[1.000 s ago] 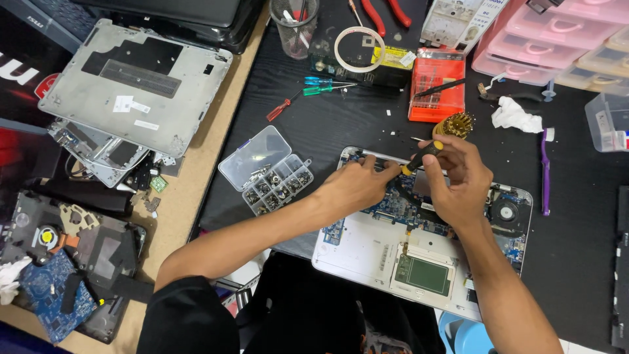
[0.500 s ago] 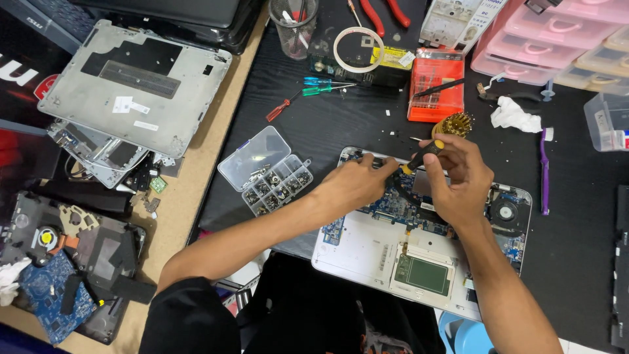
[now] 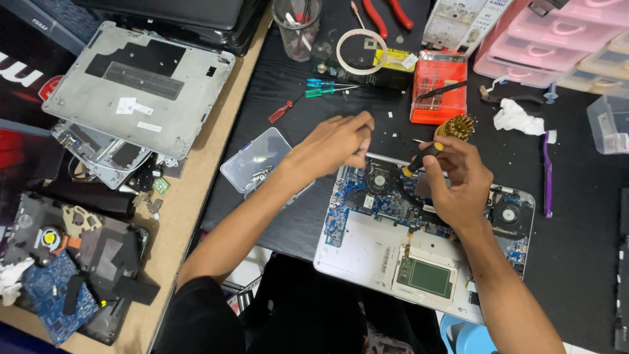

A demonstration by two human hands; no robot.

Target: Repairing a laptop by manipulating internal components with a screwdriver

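An opened silver laptop lies on the black mat with its blue motherboard and two fans bare. My right hand rests over the board's upper middle and holds a screwdriver with a black and yellow handle, tip down by the left fan. My left hand hovers just off the laptop's upper left corner with thumb and fingertips pinched together. Anything between them is too small to see. A clear plastic parts box lies open just left of that hand.
A grey laptop bottom cover and dismantled parts fill the wooden bench at left. Behind the laptop lie small screwdrivers, an orange bit case and a brass wire ball. A purple brush and pink drawers are right.
My left hand has lifted off the laptop's upper edge and moved left and back, toward the clear parts box. My right hand and the screwdriver have stayed over the board.
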